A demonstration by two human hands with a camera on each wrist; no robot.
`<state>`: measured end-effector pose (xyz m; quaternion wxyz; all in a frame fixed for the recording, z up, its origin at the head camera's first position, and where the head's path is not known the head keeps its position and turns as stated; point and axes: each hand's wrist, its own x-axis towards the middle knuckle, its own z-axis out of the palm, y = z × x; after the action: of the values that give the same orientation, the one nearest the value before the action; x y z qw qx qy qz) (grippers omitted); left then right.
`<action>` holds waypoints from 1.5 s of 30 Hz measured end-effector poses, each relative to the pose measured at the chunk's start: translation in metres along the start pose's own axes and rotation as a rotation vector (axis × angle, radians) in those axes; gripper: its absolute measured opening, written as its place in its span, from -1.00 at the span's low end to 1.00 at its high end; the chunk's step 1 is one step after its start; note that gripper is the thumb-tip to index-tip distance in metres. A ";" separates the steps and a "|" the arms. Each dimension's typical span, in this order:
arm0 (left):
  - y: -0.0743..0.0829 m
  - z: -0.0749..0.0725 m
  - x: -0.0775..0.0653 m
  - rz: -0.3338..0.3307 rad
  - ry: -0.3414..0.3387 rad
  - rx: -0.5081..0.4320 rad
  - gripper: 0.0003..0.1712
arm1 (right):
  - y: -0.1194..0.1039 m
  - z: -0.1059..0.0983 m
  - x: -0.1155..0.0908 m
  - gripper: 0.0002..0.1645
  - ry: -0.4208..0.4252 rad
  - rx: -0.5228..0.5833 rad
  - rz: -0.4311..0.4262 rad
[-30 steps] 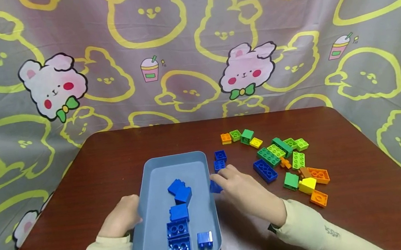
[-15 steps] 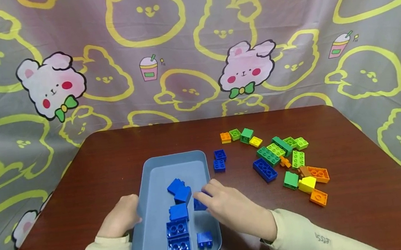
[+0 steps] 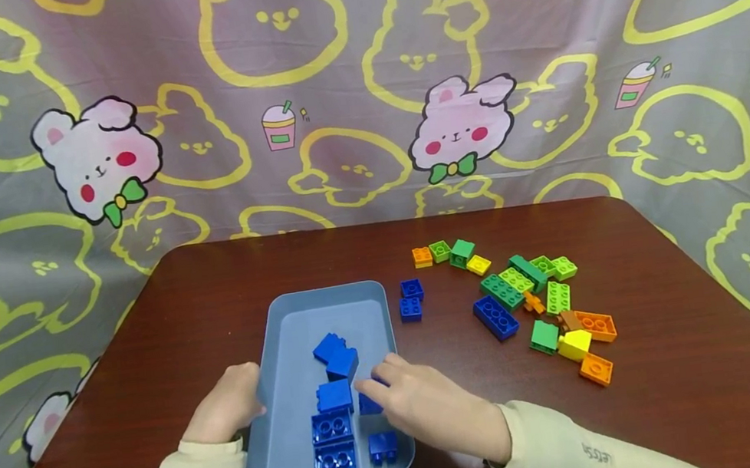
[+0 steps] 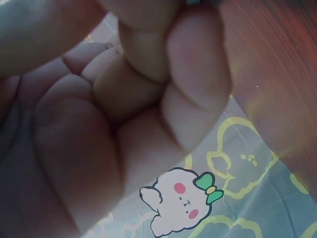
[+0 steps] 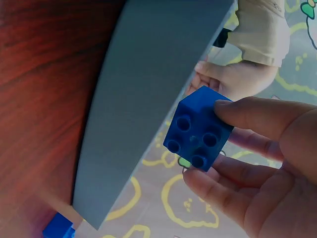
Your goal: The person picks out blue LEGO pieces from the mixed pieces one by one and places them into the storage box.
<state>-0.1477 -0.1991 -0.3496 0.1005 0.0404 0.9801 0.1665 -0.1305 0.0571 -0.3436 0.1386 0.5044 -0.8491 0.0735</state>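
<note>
My right hand pinches a blue toy building brick over the right side of a grey-blue tray. In the right wrist view, thumb and fingers hold this brick by its sides, its studs facing the camera. At the tray's left rim is my left hand, its fingers curled at the edge; the exact contact is hidden. The left wrist view shows the curled fingers close up. Several blue bricks lie in the tray, some with their hollow undersides up.
Two small blue bricks lie just right of the tray, and a longer blue brick farther right. Several green, yellow and orange bricks are scattered across the table's right side. Behind the dark wooden table hangs a patterned cloth.
My right hand has carried the blue brick leftward from beside the tray over its right rim, then slightly farther left and nearer. My left hand stays at the left rim.
</note>
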 end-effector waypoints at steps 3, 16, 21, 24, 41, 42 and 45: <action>0.000 -0.001 0.001 0.004 0.000 0.019 -0.84 | 0.000 0.003 0.000 -0.56 -0.012 -0.004 -0.013; 0.000 -0.003 0.000 0.009 -0.002 0.010 -0.82 | -0.002 0.008 0.001 -0.59 -0.069 0.002 -0.018; 0.001 -0.004 -0.001 0.008 -0.003 -0.002 -0.80 | -0.002 0.010 0.001 -0.59 -0.085 -0.003 -0.019; 0.000 -0.003 0.000 0.004 -0.007 -0.007 -0.81 | -0.002 0.012 0.001 -0.59 -0.094 -0.004 -0.025; 0.000 -0.004 0.000 -0.003 -0.008 0.009 -0.83 | -0.003 0.019 0.001 -0.74 -0.138 -0.062 -0.084; 0.001 -0.004 0.000 -0.007 -0.010 0.007 -0.83 | -0.003 0.020 0.001 -0.75 -0.141 -0.061 -0.086; 0.000 -0.003 0.000 -0.017 -0.016 0.004 -0.83 | -0.004 0.020 0.002 -0.77 -0.149 -0.048 -0.086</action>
<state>-0.1486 -0.1998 -0.3465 0.1095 0.0335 0.9799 0.1635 -0.1314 0.0487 -0.3624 0.0902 0.5408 -0.8362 0.0093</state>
